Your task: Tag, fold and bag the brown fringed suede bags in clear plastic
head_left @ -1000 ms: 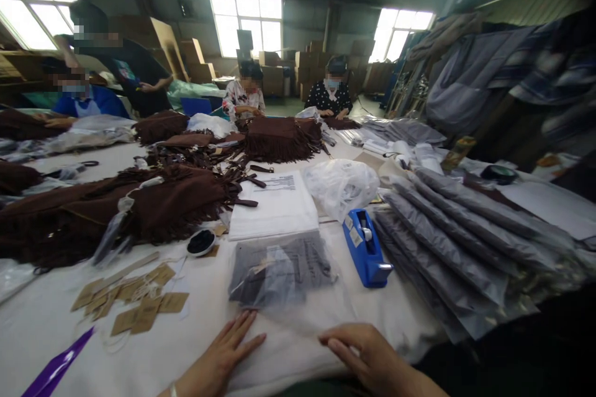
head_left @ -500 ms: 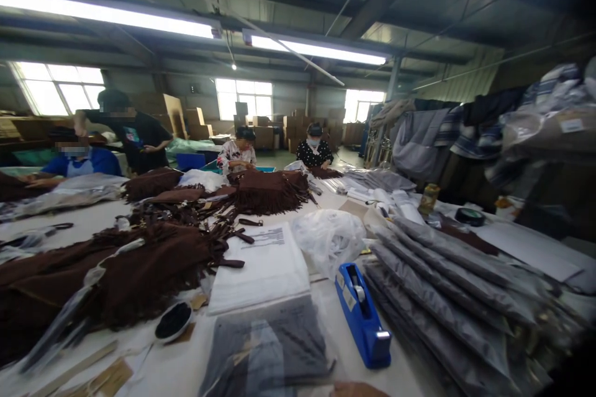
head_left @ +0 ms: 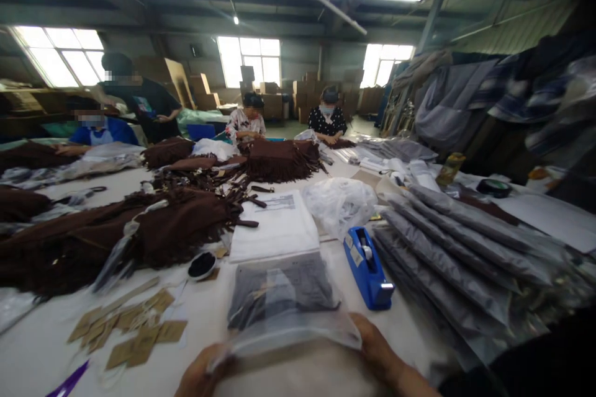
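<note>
Both hands, left hand (head_left: 200, 375) and right hand (head_left: 377, 347), pinch the near edge of a floppy, slippery clear polybag (head_left: 286, 298) holding dark folded fabric, probably light.

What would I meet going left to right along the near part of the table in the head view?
Purple strip → brown paper tags → left hand → clear bag with dark garment → blue tape dispenser → stack of bagged grey garments.

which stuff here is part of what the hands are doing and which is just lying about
In hand:
- left hand
- right hand
- clear plastic bag with dark folded garment

Lying about:
- blue tape dispenser
- brown cardboard tags
- brown fringed garments
- stack of bagged grey garments
</note>
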Demonstrator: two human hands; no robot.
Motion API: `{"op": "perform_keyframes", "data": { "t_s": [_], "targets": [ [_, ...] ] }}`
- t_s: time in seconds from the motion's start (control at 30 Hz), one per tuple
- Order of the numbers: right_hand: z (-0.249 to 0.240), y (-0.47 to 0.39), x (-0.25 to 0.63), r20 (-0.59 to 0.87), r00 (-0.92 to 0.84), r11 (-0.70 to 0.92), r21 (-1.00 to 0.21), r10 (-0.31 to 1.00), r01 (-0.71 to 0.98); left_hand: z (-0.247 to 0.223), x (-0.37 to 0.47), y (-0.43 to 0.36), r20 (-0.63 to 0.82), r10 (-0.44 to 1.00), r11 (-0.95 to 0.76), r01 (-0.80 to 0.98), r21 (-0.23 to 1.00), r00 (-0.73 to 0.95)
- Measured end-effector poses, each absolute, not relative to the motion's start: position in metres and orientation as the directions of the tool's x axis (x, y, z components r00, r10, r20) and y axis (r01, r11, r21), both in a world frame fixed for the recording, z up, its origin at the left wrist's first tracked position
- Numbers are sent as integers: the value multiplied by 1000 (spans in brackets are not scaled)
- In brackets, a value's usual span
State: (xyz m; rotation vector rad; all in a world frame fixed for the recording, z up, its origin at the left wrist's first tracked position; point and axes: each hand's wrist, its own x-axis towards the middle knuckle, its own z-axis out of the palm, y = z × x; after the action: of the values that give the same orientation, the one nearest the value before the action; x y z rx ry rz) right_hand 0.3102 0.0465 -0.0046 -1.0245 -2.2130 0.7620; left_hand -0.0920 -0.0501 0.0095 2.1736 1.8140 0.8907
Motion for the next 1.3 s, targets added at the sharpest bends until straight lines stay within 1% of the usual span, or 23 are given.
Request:
{"op": "perform_keyframes", "data": {
  "t_s": [0.03,0.07,0.17,0.23,0.33,0.37,0.43,0.5,0.53,0.6,0.67,0.73,0.8,0.97,1.07,1.13,1.23,1.3],
  "targets": [
    [-5,41,308,239,-476,489,-700,847,520,5,-90,-52,357,934,-191,834,518,-7],
    [-6,36,306,212,-410,430,-700,887,570,1,-87,-53,371,926,-139,845,516,-74],
    [-14,20,294,144,-233,267,-685,962,678,-6,-82,-55,392,901,-15,891,454,-185],
    [-16,12,286,122,-171,208,-666,978,716,-5,-82,-55,369,906,50,919,390,-206],
    [-14,8,279,105,-140,175,-639,985,749,10,-88,-50,279,937,118,943,311,-209],
    [-12,9,278,101,-136,169,-630,985,758,18,-89,-46,288,933,128,946,298,-217],
    [-9,10,278,95,-130,161,-614,987,773,36,-84,-36,392,898,83,951,297,-200],
    [-7,11,279,91,-135,163,-603,987,781,54,-69,-24,488,869,-70,957,280,-79],
    [-7,11,279,89,-138,164,-604,986,780,61,-59,-18,483,876,-163,946,279,9],
    [-6,10,282,77,-140,158,-621,987,768,68,-35,-6,378,913,-289,898,332,154],
    [-3,10,284,39,-132,125,-654,990,746,67,-14,5,271,940,-308,862,403,209],
    [0,12,284,-12,-111,73,-683,994,726,60,-2,13,231,954,-279,847,453,191],
    [4,17,283,-41,-83,31,-701,996,712,51,1,18,241,957,-265,833,485,163],
    [6,35,287,-23,1,-17,-720,1000,694,33,-5,24,327,936,-294,803,518,132],
    [14,41,308,-16,64,-53,-771,998,635,26,-5,24,385,916,-315,790,525,109],
    [25,44,330,11,148,-77,-811,989,580,24,-5,25,400,911,-320,785,530,101],
    [45,56,363,119,339,-85,-844,933,530,22,-4,26,395,914,-306,790,531,88],
    [55,70,377,185,390,-54,-848,902,527,22,-4,28,391,917,-294,798,527,79]
  ]
}}
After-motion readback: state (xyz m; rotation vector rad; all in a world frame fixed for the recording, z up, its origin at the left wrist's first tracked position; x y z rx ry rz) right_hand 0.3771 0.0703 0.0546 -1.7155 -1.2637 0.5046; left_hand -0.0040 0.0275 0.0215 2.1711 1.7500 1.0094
